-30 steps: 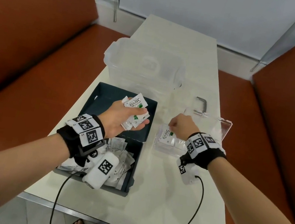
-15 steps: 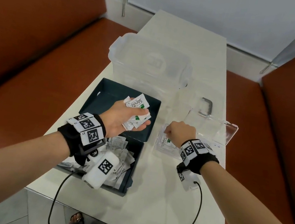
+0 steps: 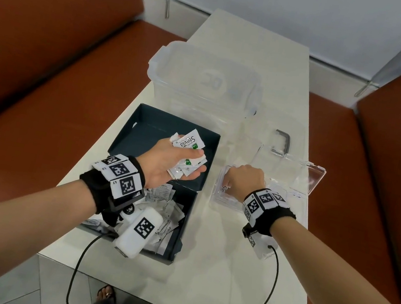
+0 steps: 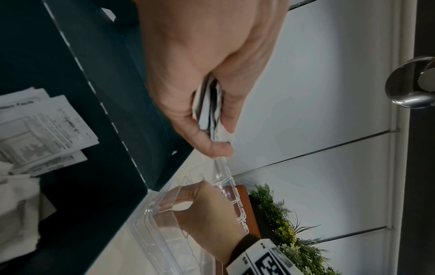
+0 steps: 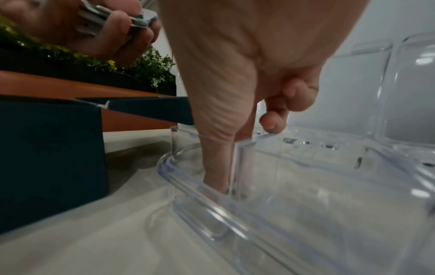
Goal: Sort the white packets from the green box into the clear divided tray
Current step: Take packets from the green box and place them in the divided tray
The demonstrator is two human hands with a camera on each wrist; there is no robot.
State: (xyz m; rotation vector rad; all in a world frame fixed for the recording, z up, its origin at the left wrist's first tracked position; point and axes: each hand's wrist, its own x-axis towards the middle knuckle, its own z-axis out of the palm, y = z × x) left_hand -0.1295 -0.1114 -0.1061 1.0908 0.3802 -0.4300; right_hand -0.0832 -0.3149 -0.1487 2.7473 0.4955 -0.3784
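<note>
My left hand hovers palm up over the dark green box and grips a stack of several white packets; the left wrist view shows them edge-on. More white packets lie in the box's near half. To the right stands the clear divided tray, its lid open. My right hand reaches into the tray's near-left compartment. Its thumb and forefinger point down onto a white packet, and the other fingers are curled. The hand hides most of that packet.
A large clear lidded container stands behind the green box. A dark bent handle lies behind the tray lid. Orange benches flank the narrow white table. Wrist-camera cables hang over the table's near edge.
My right hand has moved down and toward me into the tray's near-left compartment with the packet. The left hand has kept its stack over the box.
</note>
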